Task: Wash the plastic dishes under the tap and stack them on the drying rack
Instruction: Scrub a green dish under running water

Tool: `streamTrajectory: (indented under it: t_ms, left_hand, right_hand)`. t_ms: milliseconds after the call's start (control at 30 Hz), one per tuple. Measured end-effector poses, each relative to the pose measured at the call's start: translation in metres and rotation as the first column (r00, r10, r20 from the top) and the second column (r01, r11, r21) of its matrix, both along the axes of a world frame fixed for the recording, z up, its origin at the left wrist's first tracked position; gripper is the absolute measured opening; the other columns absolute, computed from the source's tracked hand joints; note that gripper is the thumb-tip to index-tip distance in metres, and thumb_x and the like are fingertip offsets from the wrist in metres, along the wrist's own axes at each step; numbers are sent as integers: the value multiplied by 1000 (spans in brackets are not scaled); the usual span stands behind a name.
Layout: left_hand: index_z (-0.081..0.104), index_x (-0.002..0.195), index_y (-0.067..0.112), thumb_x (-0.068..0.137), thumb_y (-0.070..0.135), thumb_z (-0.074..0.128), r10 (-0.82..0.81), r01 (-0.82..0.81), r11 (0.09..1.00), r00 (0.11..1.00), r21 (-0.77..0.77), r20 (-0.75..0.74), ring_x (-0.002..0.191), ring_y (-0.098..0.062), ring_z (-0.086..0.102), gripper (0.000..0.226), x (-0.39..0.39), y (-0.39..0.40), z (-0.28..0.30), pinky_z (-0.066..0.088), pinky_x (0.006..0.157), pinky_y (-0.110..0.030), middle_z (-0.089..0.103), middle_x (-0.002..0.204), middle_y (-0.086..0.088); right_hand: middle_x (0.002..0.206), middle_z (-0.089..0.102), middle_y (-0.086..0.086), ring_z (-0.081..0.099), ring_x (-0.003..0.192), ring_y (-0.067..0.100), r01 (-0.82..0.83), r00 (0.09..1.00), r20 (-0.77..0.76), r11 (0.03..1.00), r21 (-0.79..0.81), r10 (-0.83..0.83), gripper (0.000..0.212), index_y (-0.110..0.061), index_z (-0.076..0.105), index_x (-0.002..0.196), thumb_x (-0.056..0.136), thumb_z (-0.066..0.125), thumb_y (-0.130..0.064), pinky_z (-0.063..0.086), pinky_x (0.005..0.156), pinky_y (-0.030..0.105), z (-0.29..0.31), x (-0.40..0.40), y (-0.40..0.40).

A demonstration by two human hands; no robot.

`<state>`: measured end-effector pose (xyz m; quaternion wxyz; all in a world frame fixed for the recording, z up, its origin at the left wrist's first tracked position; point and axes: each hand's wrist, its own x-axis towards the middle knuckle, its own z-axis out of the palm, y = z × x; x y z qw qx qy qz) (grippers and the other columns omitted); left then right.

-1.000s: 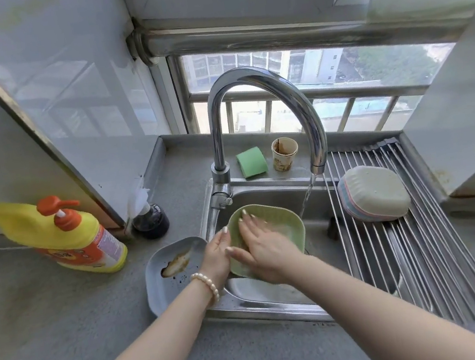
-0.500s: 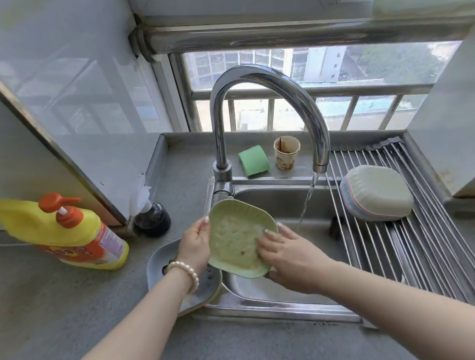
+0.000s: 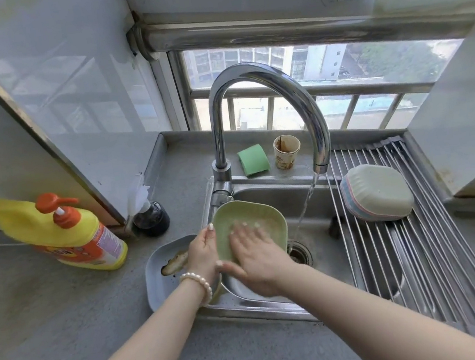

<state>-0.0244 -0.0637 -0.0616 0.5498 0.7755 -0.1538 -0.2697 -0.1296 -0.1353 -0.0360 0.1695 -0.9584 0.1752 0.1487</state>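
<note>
Left hand grips the left rim of the pale green square plastic dish, thumb curled over the edge, prob. to keep it tilted up over the steel sink so runoff falls in the basin. Right hand lies flat inside the dish w/ fingers spread, rubbing the inner face; fingertips are motion-blurred. Dish sits left of the thin water stream from the curved chrome tap, not under it, so this looks like scrubbing, rinse to follow. Grey-blue plastic dish w/ brown food residue waits on the grey counter just left of the sink, partly behind the left wrist. Stack of upturned washed pastel dishes rests on the roll-up steel bar drying rack across the sink's right side, handy for the next one. Dish underside, lower edge and the stack's count are hidden. Yellow detergent pump bottle stands far left.
</note>
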Motion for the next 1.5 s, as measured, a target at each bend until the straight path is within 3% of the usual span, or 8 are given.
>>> streamTrajectory:
  t_ms: [100, 300, 600, 900, 1033, 1233, 1333, 1500]
  left_hand:
    - [58, 82, 18, 102, 23, 38, 8, -8, 1000, 1000, -15, -29, 85, -15, 54, 29, 7, 6, -6, 47, 77, -26, 60, 85, -2]
    - [61, 114, 4, 101, 27, 39, -84, 89, 996, 989, 29, -123, 107, -26, 61, 34, 4, 9, -17, 46, 98, -42, 66, 111, -12]
    - [65, 89, 9, 101, 20, 41, -262, 285, 958, 921, 42, -288, 65, -18, 61, 29, 27, 6, -3, 50, 59, -28, 67, 78, -9]
    - [61, 78, 12, 101, 26, 41, -139, 127, 976, 989, 176, 57, 71, -18, 51, 33, 35, 5, -5, 40, 66, -32, 57, 74, -10]
    - [49, 70, 9, 102, 21, 37, 11, -37, 980, 992, 197, 129, 55, -14, 38, 36, 16, 3, -2, 27, 52, -30, 44, 59, -1]
    - [45, 68, 9, 102, 19, 35, 194, -201, 968, 979, 152, 57, 60, -18, 40, 37, -8, 2, -3, 28, 55, -32, 44, 62, -3]
    - [48, 69, 20, 102, 18, 35, 194, -191, 977, 981, 96, -16, 66, -18, 50, 36, -17, 3, -7, 41, 64, -27, 50, 68, -2]
    - [57, 98, 20, 101, 16, 39, 53, -59, 998, 961, -12, -271, 95, -34, 65, 19, -14, 19, -12, 54, 82, -55, 66, 100, -12]
  right_hand:
    - [159, 8, 11, 6, 147, 23, -93, 996, 18, 995, 45, 92, 120, -6, 14, 151, 61, -23, -77, 8, 120, 37, 1, -12, 2]
    - [159, -10, 7, -8, 147, 20, 7, 996, -83, 999, -49, -11, 115, -11, 0, 152, 61, -16, -79, -6, 118, 36, -4, 0, -21]
    - [160, -2, 4, -4, 147, 16, -293, 951, -121, 955, -51, 285, 72, -16, -1, 153, 97, 18, -58, -6, 118, 28, 3, 5, -45]
    - [156, 23, 14, 11, 146, 24, -125, 992, -39, 974, -190, 120, 133, -2, 24, 148, 56, -32, -79, -10, 118, 37, -7, -23, -34]
    - [130, 54, 22, 41, 131, 30, -76, 995, 50, 987, -140, 83, 134, 0, 62, 119, 61, -31, -77, 14, 118, 40, -6, -21, -2]
    - [93, 70, 10, 63, 87, 35, 99, 925, 362, 994, 55, -112, 28, -14, 66, 97, 88, 42, -25, 45, 70, 38, -6, -22, 35]
    - [81, 71, 3, 64, 74, 28, 93, 899, 410, 983, 161, -152, 32, -20, 71, 96, 73, 52, -9, 49, 59, 32, -14, -23, 35]
    - [70, 70, -8, 65, 57, 15, -153, 878, 431, 975, -159, 208, 24, -20, 70, 73, 58, 62, -3, 48, 45, 21, -36, -45, -11]
